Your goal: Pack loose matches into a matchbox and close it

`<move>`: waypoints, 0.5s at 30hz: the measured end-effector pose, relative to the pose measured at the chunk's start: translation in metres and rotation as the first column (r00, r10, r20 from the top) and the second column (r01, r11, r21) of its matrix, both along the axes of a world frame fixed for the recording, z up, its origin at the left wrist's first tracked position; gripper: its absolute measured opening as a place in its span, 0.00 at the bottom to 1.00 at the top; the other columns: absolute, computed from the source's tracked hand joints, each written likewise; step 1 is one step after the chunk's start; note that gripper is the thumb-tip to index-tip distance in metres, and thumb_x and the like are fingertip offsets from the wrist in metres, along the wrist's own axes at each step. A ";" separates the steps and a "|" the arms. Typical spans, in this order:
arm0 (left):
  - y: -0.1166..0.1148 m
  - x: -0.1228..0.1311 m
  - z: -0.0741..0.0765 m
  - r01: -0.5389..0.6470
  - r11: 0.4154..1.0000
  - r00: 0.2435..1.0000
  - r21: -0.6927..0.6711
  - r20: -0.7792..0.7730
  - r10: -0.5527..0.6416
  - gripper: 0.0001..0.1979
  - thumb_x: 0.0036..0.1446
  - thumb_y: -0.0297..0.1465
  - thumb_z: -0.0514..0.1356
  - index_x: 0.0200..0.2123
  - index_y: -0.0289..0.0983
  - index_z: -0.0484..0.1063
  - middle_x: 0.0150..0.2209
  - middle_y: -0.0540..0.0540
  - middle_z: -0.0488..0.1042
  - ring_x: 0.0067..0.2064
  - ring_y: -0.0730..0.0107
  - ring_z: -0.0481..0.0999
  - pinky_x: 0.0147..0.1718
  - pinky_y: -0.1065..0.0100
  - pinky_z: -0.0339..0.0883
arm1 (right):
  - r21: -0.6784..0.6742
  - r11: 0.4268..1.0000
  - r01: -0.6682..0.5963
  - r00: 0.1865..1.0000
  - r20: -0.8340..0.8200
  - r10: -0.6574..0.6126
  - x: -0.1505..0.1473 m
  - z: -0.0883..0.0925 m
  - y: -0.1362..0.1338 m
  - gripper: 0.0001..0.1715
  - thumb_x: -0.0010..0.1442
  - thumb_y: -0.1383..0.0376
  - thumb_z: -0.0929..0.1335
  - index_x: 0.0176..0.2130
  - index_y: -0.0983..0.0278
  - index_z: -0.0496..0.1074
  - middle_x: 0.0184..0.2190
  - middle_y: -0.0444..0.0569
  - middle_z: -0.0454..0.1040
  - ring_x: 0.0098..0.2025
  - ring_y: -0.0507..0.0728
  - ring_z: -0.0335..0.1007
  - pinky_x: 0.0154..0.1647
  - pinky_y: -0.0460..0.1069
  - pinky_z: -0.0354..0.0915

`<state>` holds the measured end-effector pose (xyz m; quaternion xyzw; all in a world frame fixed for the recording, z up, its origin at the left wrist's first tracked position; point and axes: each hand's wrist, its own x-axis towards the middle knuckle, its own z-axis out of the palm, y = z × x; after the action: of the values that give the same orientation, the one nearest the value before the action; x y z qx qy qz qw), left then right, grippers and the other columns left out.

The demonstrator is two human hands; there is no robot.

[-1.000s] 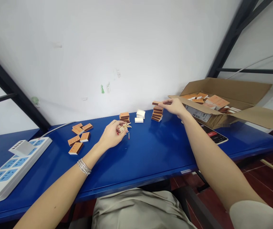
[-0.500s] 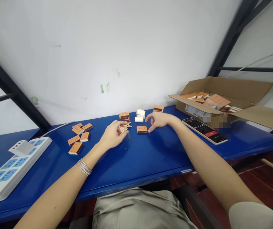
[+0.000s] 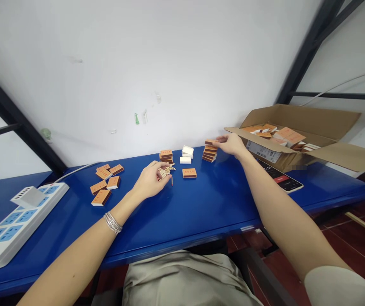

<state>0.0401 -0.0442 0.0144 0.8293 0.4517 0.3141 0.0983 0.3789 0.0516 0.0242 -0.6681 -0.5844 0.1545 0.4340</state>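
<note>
My left hand [image 3: 150,179] curls around a small heap of matches [image 3: 165,171] on the blue table, fingers bent against it. My right hand [image 3: 232,145] has its fingertips on the top matchbox [image 3: 210,142] of a slightly uneven stack [image 3: 209,154] near the wall. Between the hands, one orange matchbox [image 3: 189,173] lies flat. Behind it are white trays [image 3: 187,152]. Another stack of matchboxes [image 3: 166,155] stands just behind the matches. A single match [image 3: 172,181] lies by my left fingertips.
Several loose matchboxes [image 3: 101,197] lie at the left, beside a power strip [image 3: 26,221]. An open cardboard box [image 3: 326,127] of matchboxes stands at the right, with a phone [image 3: 284,180] in front, partly under my right forearm. The table's front edge [image 3: 182,246] is near my lap.
My right hand has moved right and back from beside the single matchbox to the top of the right stack, which now shows more fully. My left hand has stayed by the matches.
</note>
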 end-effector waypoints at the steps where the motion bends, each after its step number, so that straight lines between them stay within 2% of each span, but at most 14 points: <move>1: 0.000 0.000 0.000 0.000 1.000 1.000 0.003 0.001 0.000 0.17 0.56 0.34 0.61 0.49 0.38 0.72 0.43 0.44 0.74 0.32 0.69 0.75 0.36 0.62 0.70 | 0.030 0.999 -0.023 0.998 -0.054 0.025 -0.002 0.004 -0.004 0.19 0.49 0.60 0.75 0.40 0.66 0.76 0.42 0.58 0.79 0.46 0.64 0.75 0.51 0.60 0.69; 3: 0.001 0.000 -0.001 0.000 1.000 1.000 0.017 0.005 0.000 0.17 0.56 0.34 0.61 0.49 0.39 0.72 0.43 0.44 0.74 0.31 0.70 0.75 0.36 0.63 0.70 | 0.073 0.990 -0.123 0.974 -0.183 0.134 -0.008 0.012 -0.013 0.19 0.51 0.59 0.74 0.41 0.65 0.77 0.43 0.57 0.79 0.47 0.63 0.74 0.52 0.59 0.69; 5: 0.002 -0.001 -0.003 0.001 0.999 1.000 0.033 0.010 -0.001 0.16 0.56 0.34 0.61 0.48 0.38 0.72 0.42 0.44 0.75 0.32 0.70 0.75 0.35 0.63 0.70 | 0.087 0.950 -0.301 0.890 -0.333 0.312 -0.016 0.020 -0.023 0.19 0.52 0.58 0.74 0.42 0.65 0.78 0.44 0.56 0.79 0.46 0.61 0.75 0.51 0.59 0.69; 7: 0.002 -0.001 -0.003 0.005 0.999 0.999 0.048 0.034 -0.007 0.15 0.56 0.35 0.61 0.47 0.38 0.73 0.40 0.45 0.75 0.31 0.70 0.75 0.35 0.65 0.71 | 0.116 0.848 -0.517 0.738 -0.441 0.510 -0.026 0.025 -0.033 0.20 0.51 0.58 0.75 0.43 0.63 0.78 0.45 0.53 0.79 0.46 0.59 0.75 0.53 0.58 0.69; 9: 0.001 0.000 -0.003 0.021 0.997 0.996 0.069 0.086 -0.027 0.13 0.57 0.35 0.61 0.45 0.38 0.73 0.39 0.45 0.76 0.30 0.72 0.75 0.34 0.66 0.71 | 0.118 0.735 -0.667 0.592 -0.514 0.620 -0.037 0.027 -0.040 0.21 0.49 0.59 0.77 0.44 0.62 0.78 0.43 0.51 0.80 0.45 0.58 0.76 0.53 0.57 0.69; 12: -0.004 0.005 0.000 0.049 0.996 0.973 0.081 0.221 -0.066 0.13 0.58 0.38 0.61 0.43 0.37 0.74 0.39 0.45 0.77 0.29 0.75 0.74 0.30 0.69 0.70 | 0.082 0.594 -0.800 0.453 -0.566 0.688 -0.053 0.023 -0.046 0.24 0.48 0.60 0.78 0.45 0.63 0.78 0.40 0.51 0.80 0.44 0.57 0.77 0.52 0.56 0.69; 15: -0.009 0.011 0.004 0.106 0.994 0.905 -0.023 0.416 -0.087 0.16 0.57 0.39 0.62 0.44 0.35 0.74 0.36 0.44 0.78 0.28 0.75 0.74 0.26 0.71 0.69 | 0.089 0.483 -0.871 0.348 -0.583 0.734 -0.067 0.017 -0.048 0.24 0.49 0.62 0.77 0.47 0.63 0.78 0.41 0.51 0.80 0.43 0.55 0.76 0.52 0.55 0.69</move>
<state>0.0514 -0.0534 0.0186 0.7628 0.3859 0.4671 0.2261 0.3116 0.0032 0.0412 -0.2615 -0.6621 0.6008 0.3638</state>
